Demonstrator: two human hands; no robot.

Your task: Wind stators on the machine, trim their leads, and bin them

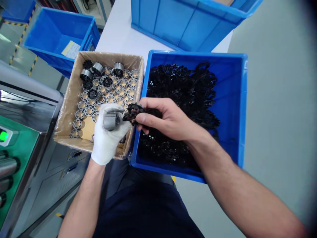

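Note:
My left hand point(105, 142), in a white glove, is closed around a silver metal stator core point(110, 121) held above the cardboard box point(65, 109). Bare, my right hand point(168, 120) pinches black plastic ring-shaped parts point(133, 110) between thumb and fingers, close to the core's right end. Whether they touch the core I cannot tell. Rows of similar metal cores point(121, 92) stand in the box, and a few have black end pieces point(118, 69) on them. Under my right hand, a blue bin point(241, 109) holds a heap of black plastic rings point(183, 86).
A second blue bin point(168, 23) stands on the white table point(119, 33) behind. Another blue bin point(56, 26) with a paper label is at the far left. Left of me is a machine with a green panel point(22, 142) and a lit green button point(3, 136).

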